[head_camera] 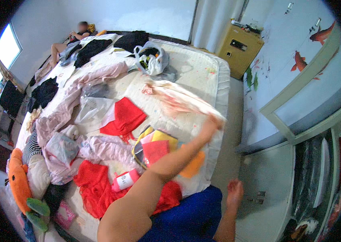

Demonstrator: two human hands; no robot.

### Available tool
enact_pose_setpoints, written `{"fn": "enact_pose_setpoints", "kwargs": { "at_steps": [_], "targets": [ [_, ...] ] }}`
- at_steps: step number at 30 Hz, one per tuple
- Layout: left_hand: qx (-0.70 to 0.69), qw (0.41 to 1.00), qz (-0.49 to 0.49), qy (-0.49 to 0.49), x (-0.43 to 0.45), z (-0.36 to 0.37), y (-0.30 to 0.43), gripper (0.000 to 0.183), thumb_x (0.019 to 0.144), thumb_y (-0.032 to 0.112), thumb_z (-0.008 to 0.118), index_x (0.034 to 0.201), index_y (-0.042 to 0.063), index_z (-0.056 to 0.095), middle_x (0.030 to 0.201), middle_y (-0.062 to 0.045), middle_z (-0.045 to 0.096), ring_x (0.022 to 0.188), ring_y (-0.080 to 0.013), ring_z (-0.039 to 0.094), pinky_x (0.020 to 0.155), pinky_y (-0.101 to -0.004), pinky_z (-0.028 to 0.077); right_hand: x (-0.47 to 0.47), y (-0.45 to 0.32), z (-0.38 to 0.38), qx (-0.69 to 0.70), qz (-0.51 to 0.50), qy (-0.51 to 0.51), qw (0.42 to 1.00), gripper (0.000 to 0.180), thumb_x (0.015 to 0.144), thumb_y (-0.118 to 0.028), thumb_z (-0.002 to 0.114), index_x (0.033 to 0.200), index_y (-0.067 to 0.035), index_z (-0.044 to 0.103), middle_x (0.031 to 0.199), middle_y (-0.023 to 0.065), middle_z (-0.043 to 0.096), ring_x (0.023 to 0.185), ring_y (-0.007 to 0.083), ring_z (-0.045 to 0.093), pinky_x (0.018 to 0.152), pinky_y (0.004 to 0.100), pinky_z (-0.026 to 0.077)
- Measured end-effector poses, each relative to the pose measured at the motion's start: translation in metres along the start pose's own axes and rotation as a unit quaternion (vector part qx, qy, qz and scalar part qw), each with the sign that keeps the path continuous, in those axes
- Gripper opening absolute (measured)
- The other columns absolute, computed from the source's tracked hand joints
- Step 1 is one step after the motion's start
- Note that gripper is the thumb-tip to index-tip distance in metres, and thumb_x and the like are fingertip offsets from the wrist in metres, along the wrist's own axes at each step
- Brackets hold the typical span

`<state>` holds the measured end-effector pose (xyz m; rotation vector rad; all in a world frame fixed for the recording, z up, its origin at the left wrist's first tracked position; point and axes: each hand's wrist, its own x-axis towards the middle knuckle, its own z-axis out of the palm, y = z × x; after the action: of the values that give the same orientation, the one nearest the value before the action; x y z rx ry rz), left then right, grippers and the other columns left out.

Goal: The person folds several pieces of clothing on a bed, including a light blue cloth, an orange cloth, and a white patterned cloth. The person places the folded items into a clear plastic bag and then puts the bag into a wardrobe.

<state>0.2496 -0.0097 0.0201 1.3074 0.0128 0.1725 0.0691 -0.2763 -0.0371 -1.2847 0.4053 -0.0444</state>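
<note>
My left hand (213,125) reaches out over the bed's right edge, shut on one end of a white and pink cloth (182,98). The cloth is blurred and stretches away to the upper left above the mattress. My right hand (235,189) hangs beside the bed near my blue clothing, blurred, with nothing seen in it. Below my left forearm lie a yellow, pink and dark folded item in clear plastic (155,143) and an orange cloth (192,161). A red garment (125,116) lies left of them, and more red fabric (93,184) lies nearer, beside a pink roll with a white band (125,180).
An orange plush toy (18,181) lies at the bed's left side. A plastic bag of items (152,59) and black clothes (93,51) are farther back. A person (81,33) reclines at the far corner. A gold safe (240,47) and an open-fronted cabinet (312,178) stand right.
</note>
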Motion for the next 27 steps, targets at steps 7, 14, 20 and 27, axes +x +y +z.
{"fn": "enact_pose_setpoints", "kwargs": {
  "at_steps": [7,14,20,27],
  "targets": [
    [0.044,0.881,0.026,-0.471,-0.18,0.004,0.082,0.028,0.082,0.026,0.056,0.103,0.007,0.055,0.091,-0.007,0.058,0.066,-0.0137,0.055,0.059,-0.0288,0.046,-0.033,-0.121,0.086,0.437,0.215,-0.373,0.79,0.06,0.088,-0.039,0.044,0.133,-0.003,0.026,0.137,0.0192,0.027,0.097,0.0245,0.05,0.076,0.0369,0.045],
    [-0.128,0.964,0.066,0.226,-0.013,-0.192,0.053,0.025,0.084,0.021,0.046,0.103,0.006,0.051,0.085,-0.007,0.058,0.074,-0.016,0.056,0.066,-0.0311,0.044,-0.027,-0.07,0.041,0.12,0.006,-0.333,0.935,0.061,0.091,-0.038,0.037,0.136,-0.004,0.016,0.14,0.0181,0.019,0.125,0.0279,0.028,0.102,0.0375,0.026],
    [-0.047,0.944,-0.18,-0.272,-0.156,-0.034,0.053,0.054,0.086,0.05,0.042,0.123,0.011,0.042,0.113,-0.008,0.052,0.097,-0.0189,0.052,0.082,-0.0336,0.042,-0.029,-0.101,0.022,0.121,0.096,-0.328,0.932,0.054,0.09,-0.034,0.038,0.133,-0.004,0.022,0.135,0.0135,0.025,0.124,0.0225,0.025,0.103,0.0386,0.021],
    [-0.564,0.763,-0.18,-0.26,-0.2,-0.005,0.079,0.08,0.077,0.065,0.039,0.132,0.007,0.031,0.131,-0.017,0.039,0.121,-0.0337,0.036,0.101,-0.0479,0.028,-0.079,-0.167,0.053,-0.599,-0.198,-0.39,0.671,0.042,0.089,-0.023,0.042,0.124,-0.001,0.036,0.122,0.0124,0.044,0.111,0.0213,0.043,0.094,0.0364,0.035]
  ]
}}
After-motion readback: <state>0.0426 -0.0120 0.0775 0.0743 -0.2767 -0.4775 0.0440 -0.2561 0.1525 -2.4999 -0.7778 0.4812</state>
